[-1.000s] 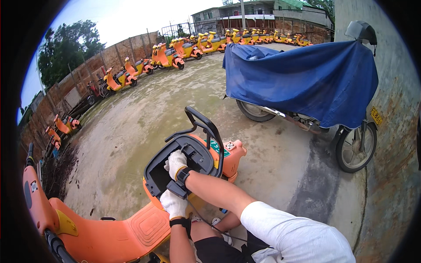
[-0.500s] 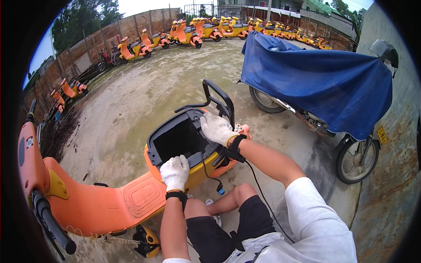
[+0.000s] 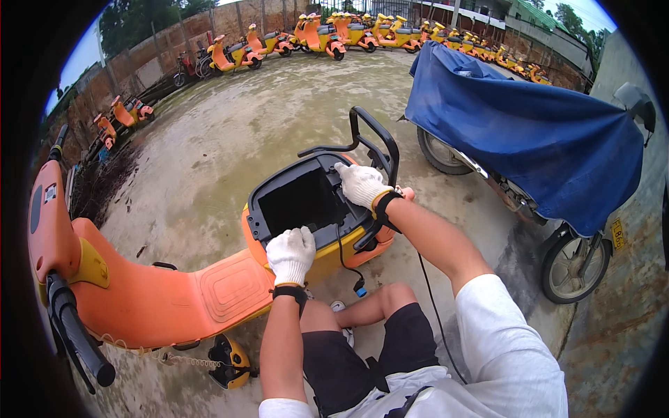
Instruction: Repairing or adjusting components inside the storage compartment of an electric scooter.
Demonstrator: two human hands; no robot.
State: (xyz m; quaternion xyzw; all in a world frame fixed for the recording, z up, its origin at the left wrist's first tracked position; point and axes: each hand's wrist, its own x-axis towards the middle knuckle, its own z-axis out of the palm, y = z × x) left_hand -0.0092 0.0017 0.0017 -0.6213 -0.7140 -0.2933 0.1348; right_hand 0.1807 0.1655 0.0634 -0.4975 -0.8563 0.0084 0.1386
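An orange and yellow electric scooter (image 3: 174, 306) stands before me with its seat compartment (image 3: 296, 198) uncovered; the inside is dark. My left hand (image 3: 291, 256), in a white knit glove with a yellow cuff, is closed at the compartment's near rim. At the rear right of the rim, my right hand (image 3: 362, 184), gloved alike, has its fingers bent and their tips against the black frame. Whatever either hand pinches is hidden. A short black cable with a blue connector (image 3: 360, 288) hangs over the scooter's near side. Black straps circle both wrists.
Behind the compartment rises a black tubular rack (image 3: 391, 150). A yellow and black helmet (image 3: 233, 362) hangs low beside the footboard, near a coiled cord. On the right, a motorcycle stands under a blue cover (image 3: 516, 125) by a wall. Several scooters (image 3: 324, 35) line the yard's far side.
My view has shifted, so the scooter and yard sit farther right in the picture. Both hands stay at the compartment rim; the fingers of my right hand have shifted slightly.
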